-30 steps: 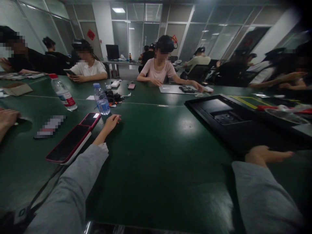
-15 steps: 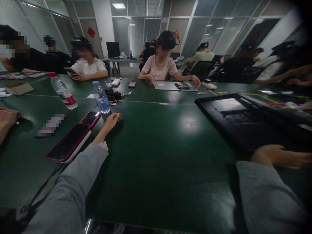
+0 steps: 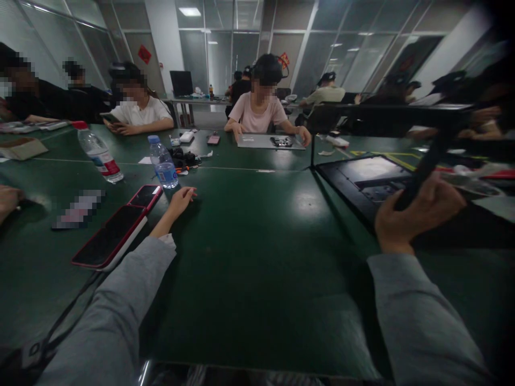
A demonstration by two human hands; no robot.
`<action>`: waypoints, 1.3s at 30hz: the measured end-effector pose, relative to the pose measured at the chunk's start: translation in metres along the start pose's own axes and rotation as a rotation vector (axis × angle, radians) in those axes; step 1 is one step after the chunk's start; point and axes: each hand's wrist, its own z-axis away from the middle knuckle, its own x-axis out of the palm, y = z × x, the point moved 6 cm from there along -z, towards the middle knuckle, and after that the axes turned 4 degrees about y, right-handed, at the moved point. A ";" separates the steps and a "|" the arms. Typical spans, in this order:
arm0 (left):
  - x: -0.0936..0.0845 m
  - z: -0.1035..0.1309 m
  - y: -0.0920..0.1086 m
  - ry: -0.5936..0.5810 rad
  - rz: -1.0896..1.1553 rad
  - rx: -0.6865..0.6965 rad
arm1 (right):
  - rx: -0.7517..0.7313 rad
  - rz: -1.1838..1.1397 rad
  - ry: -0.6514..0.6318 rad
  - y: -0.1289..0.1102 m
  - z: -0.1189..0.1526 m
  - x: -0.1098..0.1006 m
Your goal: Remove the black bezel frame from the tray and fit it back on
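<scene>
My right hand (image 3: 414,214) is wrapped round one side of a thin black rectangular frame (image 3: 436,145), which it holds tilted up off the table. Under the frame lies a large flat black panel (image 3: 346,182) with a shiny rectangle in it, partly hidden by my hand. My left hand (image 3: 182,202) rests on the green table (image 3: 241,257), holding nothing, its fingers loosely bent and a little apart. Close to it are a blue-capped water bottle (image 3: 164,166) and a phone in a red case (image 3: 112,233), unfolded on something white.
A red-capped bottle (image 3: 100,155) and another phone (image 3: 79,209) are on the left. Behind the blue-capped bottle sits a heap of black items (image 3: 184,158). Across the table a person in pink (image 3: 259,112) handles a grey panel (image 3: 253,141). Another person's hand (image 3: 10,199) is at the left edge.
My right hand has risen and moved left, lifting the black frame up from the panel on the table. My left hand stays in place; the view has shifted slightly.
</scene>
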 end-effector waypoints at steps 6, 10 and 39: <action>0.001 -0.002 -0.002 0.007 0.042 0.035 | -0.083 -0.208 0.069 -0.077 0.003 -0.019; -0.001 -0.005 -0.011 0.097 0.088 0.045 | 0.061 -0.507 -0.035 -0.102 0.007 -0.002; -0.015 0.009 -0.004 0.197 -0.561 -0.037 | 0.135 -0.405 -0.585 -0.093 0.079 0.142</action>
